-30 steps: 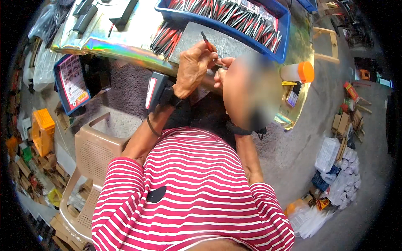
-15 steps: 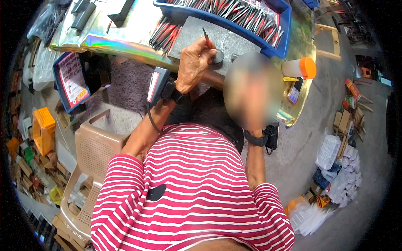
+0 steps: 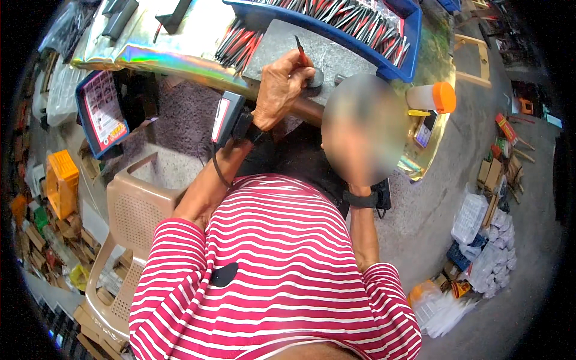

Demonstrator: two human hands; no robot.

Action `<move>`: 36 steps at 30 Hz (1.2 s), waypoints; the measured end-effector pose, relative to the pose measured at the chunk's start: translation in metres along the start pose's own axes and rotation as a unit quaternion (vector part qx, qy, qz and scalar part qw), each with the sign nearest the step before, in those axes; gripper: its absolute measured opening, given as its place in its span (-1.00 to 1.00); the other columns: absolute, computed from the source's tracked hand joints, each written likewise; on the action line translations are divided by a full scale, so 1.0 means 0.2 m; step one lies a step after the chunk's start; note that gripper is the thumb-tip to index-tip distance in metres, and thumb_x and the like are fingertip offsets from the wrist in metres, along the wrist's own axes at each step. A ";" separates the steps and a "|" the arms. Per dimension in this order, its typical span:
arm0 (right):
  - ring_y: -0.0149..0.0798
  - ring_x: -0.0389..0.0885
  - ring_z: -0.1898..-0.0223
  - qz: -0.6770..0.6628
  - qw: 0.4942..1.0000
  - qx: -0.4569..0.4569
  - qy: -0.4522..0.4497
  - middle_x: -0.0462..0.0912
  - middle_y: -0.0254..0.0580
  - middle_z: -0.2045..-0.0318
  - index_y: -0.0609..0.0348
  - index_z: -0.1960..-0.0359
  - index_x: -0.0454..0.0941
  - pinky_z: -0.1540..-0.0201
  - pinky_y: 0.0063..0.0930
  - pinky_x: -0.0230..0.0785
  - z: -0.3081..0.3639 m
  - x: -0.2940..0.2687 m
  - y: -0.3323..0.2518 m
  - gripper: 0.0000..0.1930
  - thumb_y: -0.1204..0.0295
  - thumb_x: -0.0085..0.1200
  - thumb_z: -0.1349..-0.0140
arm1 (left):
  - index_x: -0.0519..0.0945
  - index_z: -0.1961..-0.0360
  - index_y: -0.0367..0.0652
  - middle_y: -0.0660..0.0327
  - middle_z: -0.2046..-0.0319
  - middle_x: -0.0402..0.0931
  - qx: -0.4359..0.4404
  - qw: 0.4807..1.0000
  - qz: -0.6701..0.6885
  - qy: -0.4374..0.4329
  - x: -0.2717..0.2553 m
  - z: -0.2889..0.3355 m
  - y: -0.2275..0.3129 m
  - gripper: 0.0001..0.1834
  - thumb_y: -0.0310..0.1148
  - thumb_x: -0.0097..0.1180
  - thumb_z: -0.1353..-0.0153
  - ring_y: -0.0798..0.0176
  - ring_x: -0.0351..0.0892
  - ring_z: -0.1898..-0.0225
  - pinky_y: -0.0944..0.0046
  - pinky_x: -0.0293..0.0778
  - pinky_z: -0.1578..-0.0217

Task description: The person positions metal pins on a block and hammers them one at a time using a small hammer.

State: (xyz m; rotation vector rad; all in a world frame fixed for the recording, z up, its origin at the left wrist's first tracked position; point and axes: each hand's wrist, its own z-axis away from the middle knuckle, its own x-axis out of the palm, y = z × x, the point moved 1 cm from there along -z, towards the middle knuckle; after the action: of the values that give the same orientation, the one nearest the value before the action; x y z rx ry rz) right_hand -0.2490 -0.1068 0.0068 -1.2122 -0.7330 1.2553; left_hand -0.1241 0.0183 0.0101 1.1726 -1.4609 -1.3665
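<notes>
My left hand [image 3: 281, 89] is closed at the near edge of a grey metal plate [image 3: 285, 45]. Pinched in its fingers is a slim red-and-black screwdriver [image 3: 302, 56], its dark thin tip pointing up and away from me. A round dark metal piece [image 3: 317, 78] sits on the plate just beside the fingertips. A blurred oval covers nearly all of my right hand [image 3: 359, 162], right of the plate, so its fingers and anything in them are hidden. Left of the plate lies a pile of similar red and black tools [image 3: 239, 49].
Behind the plate stands a blue tray [image 3: 411, 57] full of red, black and silver tools. An orange-lidded jar [image 3: 443, 97] and a phone [image 3: 425, 131] are at the table's right. Dark boxes [image 3: 120, 21] lie far left. A beige plastic chair [image 3: 138, 204] stands at my left.
My left hand has shifted very slightly, still pinching the screwdriver. My right wrist has moved a little left and nearer the body; the blur hides what that hand does.
</notes>
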 end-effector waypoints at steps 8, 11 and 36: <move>-0.46 0.45 0.61 -0.207 0.974 0.089 -0.017 0.45 -0.21 0.56 0.30 0.39 0.35 0.61 -0.63 0.37 0.00 0.00 0.01 -0.74 0.29 -0.09 -0.15 | 0.44 0.45 -0.22 0.34 0.63 0.43 0.041 0.998 -0.049 -0.022 0.00 0.00 -0.03 -0.93 -0.60 -0.01 -0.02 0.56 0.32 0.60 0.53 0.27 0.59; -0.46 0.45 0.60 -0.239 0.967 0.090 -0.013 0.45 -0.19 0.55 0.31 0.38 0.35 0.61 -0.63 0.37 0.00 0.02 -0.01 -0.75 0.31 -0.11 -0.16 | 0.43 0.44 -0.23 0.33 0.62 0.43 0.061 0.996 -0.062 -0.013 0.00 0.01 -0.03 -0.91 -0.63 -0.02 0.00 0.54 0.33 0.59 0.51 0.29 0.57; -0.62 0.19 0.70 0.233 0.962 -0.128 0.063 0.27 -0.47 0.72 0.26 0.43 0.38 0.69 -0.75 0.01 0.11 -0.13 -0.53 -0.79 0.34 -0.14 -0.19 | 0.33 0.47 -0.14 0.13 0.58 0.38 0.253 0.942 -0.208 -0.078 0.00 0.00 -0.02 -0.78 -0.56 0.07 0.19 0.03 0.44 0.50 0.22 0.34 0.54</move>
State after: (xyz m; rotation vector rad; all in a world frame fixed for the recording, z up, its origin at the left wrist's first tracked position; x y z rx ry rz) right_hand -0.2436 -0.1123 0.1188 -1.7326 -0.5423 1.4750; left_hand -0.1240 0.0190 0.0054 1.8179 -1.8162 -1.4221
